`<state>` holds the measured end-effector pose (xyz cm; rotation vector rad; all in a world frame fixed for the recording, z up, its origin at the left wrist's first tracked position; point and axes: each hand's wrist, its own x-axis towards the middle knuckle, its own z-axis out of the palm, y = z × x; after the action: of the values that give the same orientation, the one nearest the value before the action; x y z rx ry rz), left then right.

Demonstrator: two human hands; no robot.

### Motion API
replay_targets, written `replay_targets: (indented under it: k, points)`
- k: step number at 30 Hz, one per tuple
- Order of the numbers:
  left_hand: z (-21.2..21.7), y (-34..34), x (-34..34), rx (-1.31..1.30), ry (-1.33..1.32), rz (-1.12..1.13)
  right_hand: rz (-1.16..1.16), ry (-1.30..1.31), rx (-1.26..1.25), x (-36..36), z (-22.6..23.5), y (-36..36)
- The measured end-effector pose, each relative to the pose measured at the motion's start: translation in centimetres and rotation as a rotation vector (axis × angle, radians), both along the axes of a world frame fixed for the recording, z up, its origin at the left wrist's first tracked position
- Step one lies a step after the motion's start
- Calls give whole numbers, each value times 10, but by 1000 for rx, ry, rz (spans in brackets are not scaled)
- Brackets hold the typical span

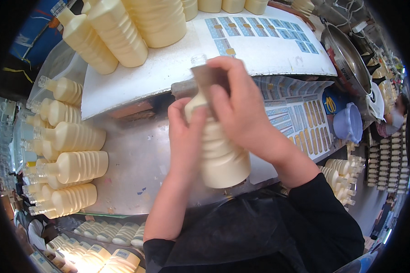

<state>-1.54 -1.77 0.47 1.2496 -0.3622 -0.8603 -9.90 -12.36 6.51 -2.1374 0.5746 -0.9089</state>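
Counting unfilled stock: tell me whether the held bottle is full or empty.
Full: the bottle held by both hands shows cream liquid up to its clear neck.

**A small bottling and labelling workshop**

This is a production workplace, not a home. A stainless steel worktable [136, 154] fills the middle of the frame, and dozens of identical ribbed bottles of cream-coloured liquid [77, 166] lie in rows at the left edge, stand on a white board [168, 63] at the top, and crowd the lower left and right. Sheets of blue and yellow stickers [300, 123] cover the right side of the table. A large metal bowl [346, 59] sits upper right among cluttered shelves.
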Motion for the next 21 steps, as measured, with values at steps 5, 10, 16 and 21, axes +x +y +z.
replay_targets:
  k: [5, 10, 16, 21]
  points:
    - [2, 2, -2, -84, 148, 10, -92, -53, 102, -26, -29, -35]
    - [-1, 4, -2, -157, 254, 48, -112, -77, 96, -37, -46, -47]
    - [5, 5, -3, -230, 418, 51, -38, -150, 291, -29, -17, -35]
    - [11, 7, -8, -262, 434, 43, -32, -41, 217, -11, -6, -22]
